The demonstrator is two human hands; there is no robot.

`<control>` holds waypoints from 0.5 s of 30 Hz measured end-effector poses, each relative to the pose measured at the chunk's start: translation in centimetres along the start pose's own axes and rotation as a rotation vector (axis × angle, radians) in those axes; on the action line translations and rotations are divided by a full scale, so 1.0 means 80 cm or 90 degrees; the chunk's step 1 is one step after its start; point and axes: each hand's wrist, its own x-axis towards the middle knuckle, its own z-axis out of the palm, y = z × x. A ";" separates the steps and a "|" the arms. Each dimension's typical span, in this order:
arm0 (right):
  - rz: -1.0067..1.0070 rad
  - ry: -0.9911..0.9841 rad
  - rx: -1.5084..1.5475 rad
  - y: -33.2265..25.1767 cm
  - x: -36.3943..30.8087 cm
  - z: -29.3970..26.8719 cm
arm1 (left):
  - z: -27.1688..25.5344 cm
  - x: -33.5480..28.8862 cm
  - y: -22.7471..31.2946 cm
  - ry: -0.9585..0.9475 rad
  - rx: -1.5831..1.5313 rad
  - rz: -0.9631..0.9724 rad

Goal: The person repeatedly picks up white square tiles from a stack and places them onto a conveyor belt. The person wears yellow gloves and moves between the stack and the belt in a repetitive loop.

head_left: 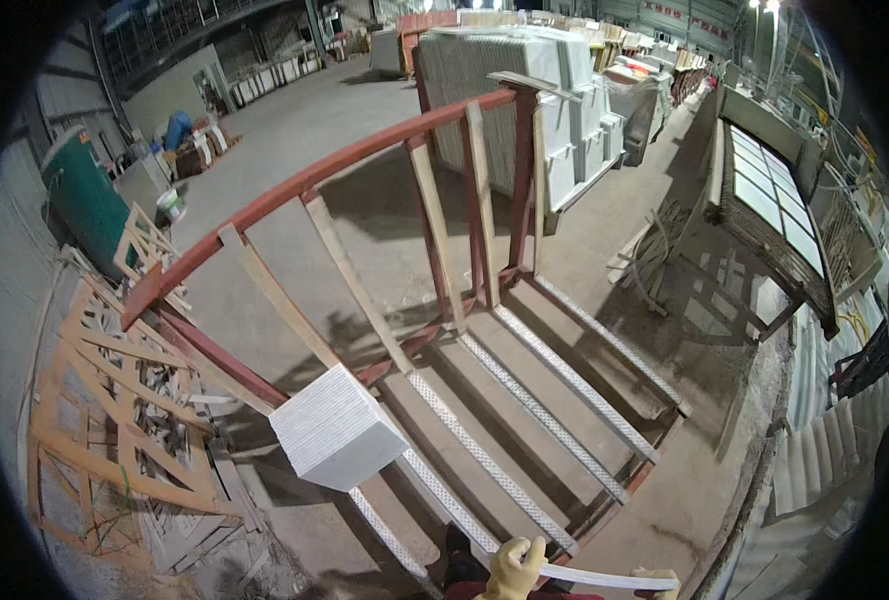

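Note:
At the bottom edge, my left hand in a pale yellow work glove is closed on one end of a thin white slab, which shows as a narrow, nearly edge-on band. My right hand, gloved the same way and partly cut off by the frame, grips the other end. A stack of white slabs leans on the near left part of a red metal rack. Wooden slats line the rack's back, and its base bars carry pale, dotted strips.
A dark shoe is by the base bars. Broken wooden frames pile up at left, near a green tank. Large slab stacks stand behind the rack. A frame with white panels and corrugated sheets are at right.

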 end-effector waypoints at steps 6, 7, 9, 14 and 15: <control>-0.066 0.079 0.104 -0.025 -0.006 -0.197 | 0.023 0.009 0.216 -0.043 -0.278 -0.001; -0.076 0.087 0.116 -0.026 -0.008 -0.222 | 0.041 0.002 0.231 -0.051 -0.280 0.012; -0.084 0.099 0.141 -0.025 -0.010 -0.271 | 0.066 -0.006 0.278 -0.080 -0.303 0.038; -0.089 0.217 0.206 -0.013 -0.022 -0.378 | 0.132 -0.007 0.399 -0.192 -0.414 0.133; -0.085 0.239 0.221 -0.012 -0.021 -0.393 | 0.146 -0.009 0.417 -0.201 -0.412 0.151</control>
